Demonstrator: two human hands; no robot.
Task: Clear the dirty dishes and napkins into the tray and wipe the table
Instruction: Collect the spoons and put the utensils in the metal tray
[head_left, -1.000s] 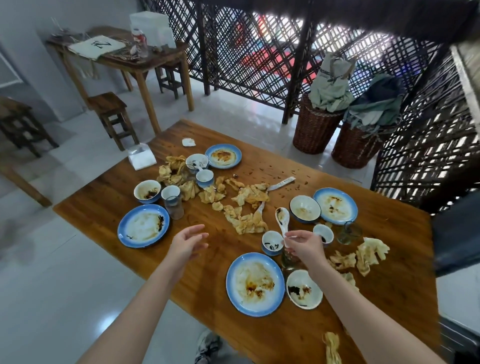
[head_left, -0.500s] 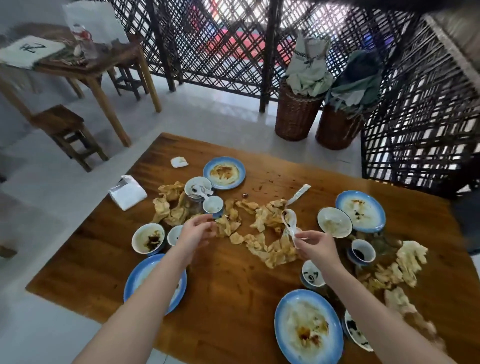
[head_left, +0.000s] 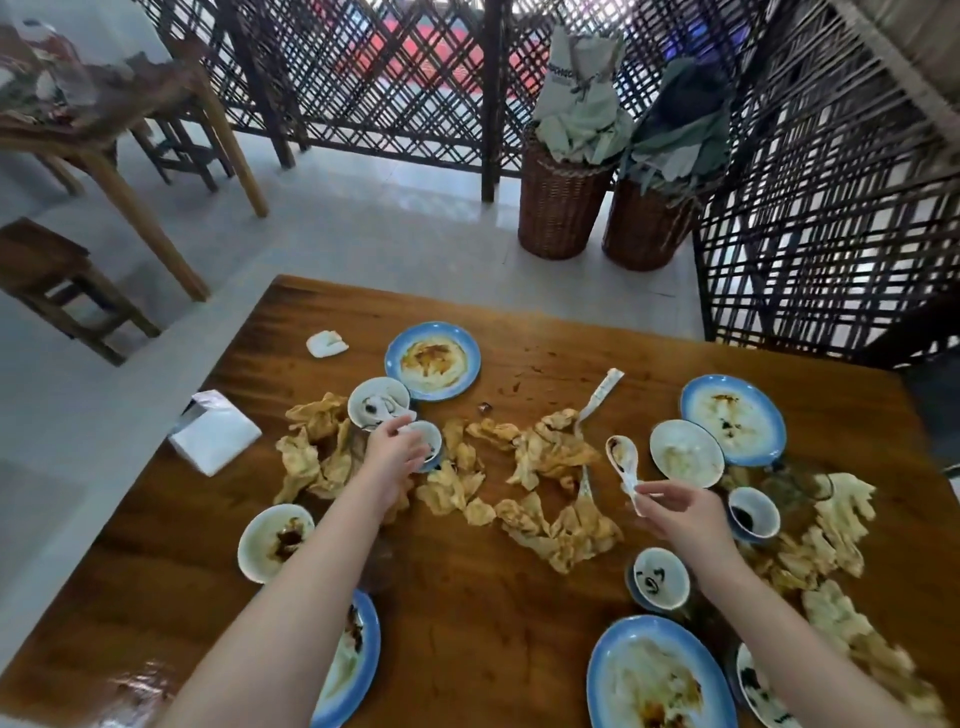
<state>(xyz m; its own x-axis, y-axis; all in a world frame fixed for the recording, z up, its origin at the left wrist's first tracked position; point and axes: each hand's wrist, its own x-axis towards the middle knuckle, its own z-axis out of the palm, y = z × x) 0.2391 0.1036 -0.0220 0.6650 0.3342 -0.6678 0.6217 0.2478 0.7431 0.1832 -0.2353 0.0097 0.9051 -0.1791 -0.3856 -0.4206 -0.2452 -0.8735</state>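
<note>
My left hand curls round the rim of a small cup at centre frame, among crumpled napkins on the surface. My right hand, right of centre, pinches the handle of a white spoon, its soiled bowl pointing up-frame.

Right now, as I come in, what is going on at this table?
A person is clearing a dirty wooden table. The right hand pinches a white spoon by its handle. The left hand is on a small cup among the crumpled napkins; whether it grips the cup is unclear. Blue-rimmed plates and bowls lie uncollected on the table, and no tray is in view.
</note>
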